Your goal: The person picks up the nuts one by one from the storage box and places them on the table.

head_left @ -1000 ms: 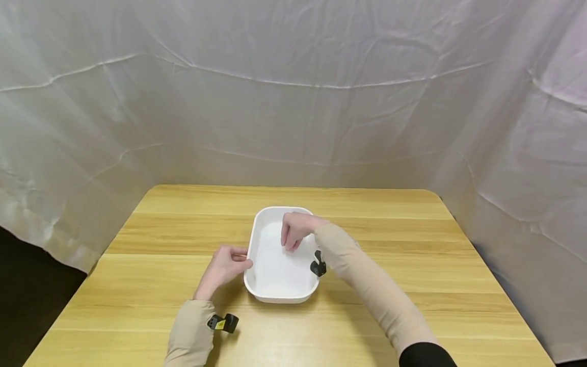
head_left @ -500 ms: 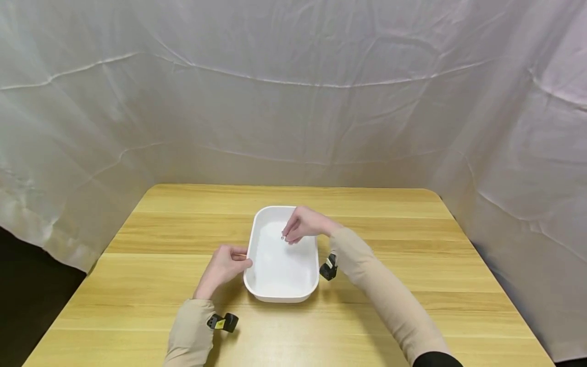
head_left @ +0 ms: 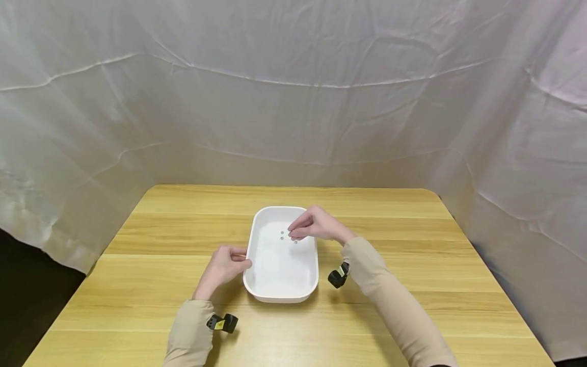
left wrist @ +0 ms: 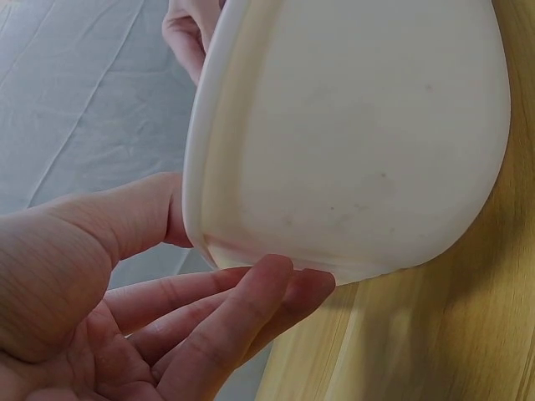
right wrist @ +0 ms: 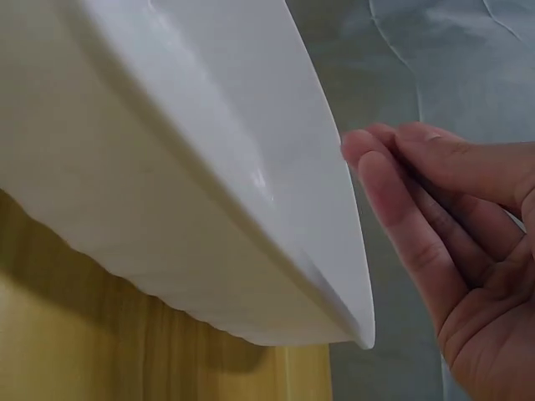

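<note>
A white rectangular tray point(head_left: 281, 275) with rounded corners stands on the table. My left hand point(head_left: 224, 266) grips its left side; in the left wrist view the thumb point(left wrist: 138, 213) lies along the wall and the fingers point(left wrist: 251, 309) under the edge. Over the tray's far right part hangs my right hand point(head_left: 316, 224), its thumb and fingertips drawn together. Whether something tiny sits between them I cannot tell. Small round metallic pieces lie on the tray floor by those fingertips: two pieces point(head_left: 282, 235) to their left and one piece point(head_left: 295, 242) just below.
The wooden table point(head_left: 390, 265) extends around the tray on all sides. A pale grey cloth curtain point(head_left: 293, 112) hangs behind the table and along its left and right. Each wrist carries a small black camera point(head_left: 338, 275) on the sleeve.
My right hand has drawn back to the right and slightly up from the tray floor. Small round pieces now show where the hand was. My left hand and the tray stay put.
</note>
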### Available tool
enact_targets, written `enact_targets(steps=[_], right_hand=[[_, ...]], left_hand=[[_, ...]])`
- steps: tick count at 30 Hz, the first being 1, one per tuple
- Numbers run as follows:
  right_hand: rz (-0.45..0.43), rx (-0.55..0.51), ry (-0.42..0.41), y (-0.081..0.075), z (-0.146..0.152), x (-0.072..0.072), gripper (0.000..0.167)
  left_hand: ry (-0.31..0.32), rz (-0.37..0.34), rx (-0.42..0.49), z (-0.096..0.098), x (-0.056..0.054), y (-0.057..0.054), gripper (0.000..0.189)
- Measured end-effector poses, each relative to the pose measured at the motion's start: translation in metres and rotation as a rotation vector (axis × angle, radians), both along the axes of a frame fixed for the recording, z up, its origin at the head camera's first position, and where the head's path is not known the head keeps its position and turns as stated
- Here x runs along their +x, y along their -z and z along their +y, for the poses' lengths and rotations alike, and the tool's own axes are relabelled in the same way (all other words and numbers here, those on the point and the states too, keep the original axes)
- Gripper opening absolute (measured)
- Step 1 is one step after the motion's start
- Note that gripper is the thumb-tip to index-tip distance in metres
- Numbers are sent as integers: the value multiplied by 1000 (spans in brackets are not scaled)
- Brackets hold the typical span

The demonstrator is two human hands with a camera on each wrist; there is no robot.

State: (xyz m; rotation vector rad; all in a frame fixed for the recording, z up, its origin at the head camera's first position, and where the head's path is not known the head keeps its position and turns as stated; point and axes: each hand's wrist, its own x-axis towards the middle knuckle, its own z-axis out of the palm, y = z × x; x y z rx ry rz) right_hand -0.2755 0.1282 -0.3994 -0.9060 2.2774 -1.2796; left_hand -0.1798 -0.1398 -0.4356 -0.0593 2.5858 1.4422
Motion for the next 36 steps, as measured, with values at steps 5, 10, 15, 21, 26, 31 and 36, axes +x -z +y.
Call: enact_targets(steps=[5,10,15,21,26,31,36], right_hand=[[-15,-65,52,4,9,6,25],[-30,-159,127,11,21,17,25],[-14,-246,211,19,31,27,27],[-2,-339,300,29,39,38,29],[34,-411,342,39,44,44,23],[68,-479,385,48,48,49,23],[80,-550,451,56,52,51,24]], left_hand=[[1,0,-4,0,0,-1,37],[-1,-8,-10,1,1,-1,37],[-3,-7,-10,1,1,0,38],[-5,0,-14,-1,0,1,37],[-6,6,-18,-1,0,1,37],[-9,8,-20,-2,0,2,37],[-8,5,-18,-2,0,2,38]])
